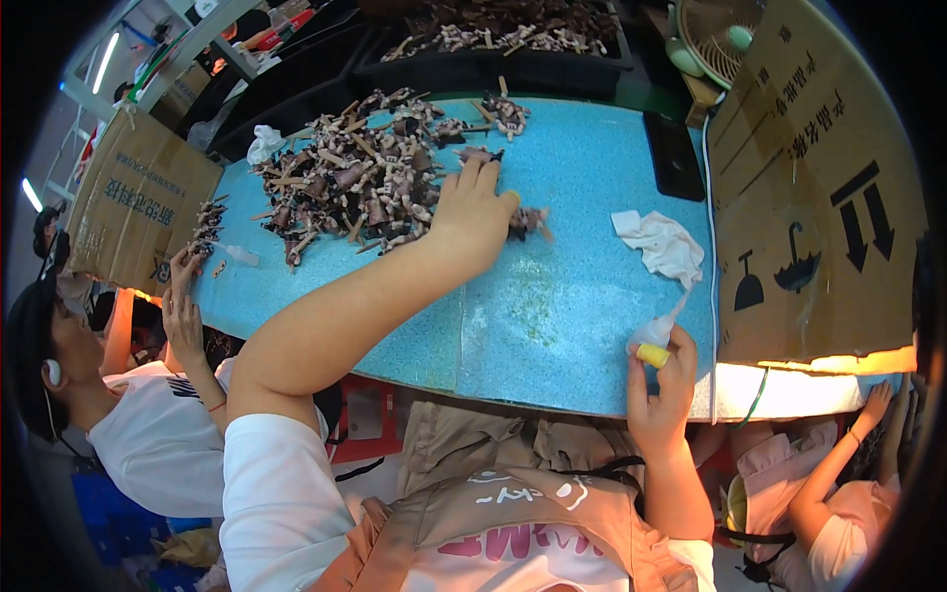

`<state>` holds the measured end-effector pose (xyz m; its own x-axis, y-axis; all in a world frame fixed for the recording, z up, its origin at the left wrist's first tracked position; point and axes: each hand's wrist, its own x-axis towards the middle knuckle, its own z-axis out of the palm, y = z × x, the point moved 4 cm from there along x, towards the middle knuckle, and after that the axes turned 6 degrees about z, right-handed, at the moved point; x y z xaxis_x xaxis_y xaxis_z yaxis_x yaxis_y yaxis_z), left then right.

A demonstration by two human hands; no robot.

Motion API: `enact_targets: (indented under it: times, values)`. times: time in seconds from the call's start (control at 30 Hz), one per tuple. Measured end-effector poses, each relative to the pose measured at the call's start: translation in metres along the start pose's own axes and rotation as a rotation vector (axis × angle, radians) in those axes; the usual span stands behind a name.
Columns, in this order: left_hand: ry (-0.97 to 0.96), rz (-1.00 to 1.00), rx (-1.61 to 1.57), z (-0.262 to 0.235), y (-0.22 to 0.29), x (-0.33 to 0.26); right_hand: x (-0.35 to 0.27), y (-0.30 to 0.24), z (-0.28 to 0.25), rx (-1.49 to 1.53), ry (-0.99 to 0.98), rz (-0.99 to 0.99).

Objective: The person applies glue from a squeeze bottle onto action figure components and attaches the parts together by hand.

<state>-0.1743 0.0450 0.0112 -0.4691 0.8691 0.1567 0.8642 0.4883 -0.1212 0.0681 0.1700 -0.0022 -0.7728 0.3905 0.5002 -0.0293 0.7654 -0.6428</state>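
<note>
My left hand (473, 212) reaches over the right side of a heap of small brown-and-flesh-coloured figures (345, 183). Its fingers stretch out onto one figure (480, 155), with the thumb, in a yellow cover, held apart. Another figure (529, 223) lies on the blue tabletop just right of this hand, partly hidden by it. Near the front right edge, my right hand (663, 390) is closed around a small translucent squeeze bottle (651, 331); its thin nozzle points up and away. A yellow finger cover (651, 355) shows on this hand.
A crumpled white tissue (663, 247) and a black phone-like slab (675, 158) lie on the right. Cardboard panels (819, 197) flank the blue table (582, 370). A black bin (493, 71) of figures stands behind. Co-workers sit at both sides; one's hand (184, 296) is at the left edge.
</note>
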Motion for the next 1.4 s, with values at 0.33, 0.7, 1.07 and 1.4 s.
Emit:
enact_targets:
  times: [0.33, 0.7, 1.07, 1.4]
  values:
    - [0.027, 0.302, -0.433, -0.026, 0.065, -0.024, -0.011, 0.019, -0.007, 0.673, 0.05, 0.449]
    - [-0.157, -0.339, -1.759, -0.013, 0.095, -0.053, -0.02, -0.005, -0.013, 1.3, -0.036, 0.554]
    - [-0.107, -0.467, -2.692, -0.02, 0.133, -0.08, -0.025, -0.018, -0.026, 1.122, 0.097, 0.477]
    - [0.25, -0.287, -2.053, -0.035, 0.123, -0.09, -0.034, -0.046, -0.046, 0.661, 0.123, -0.166]
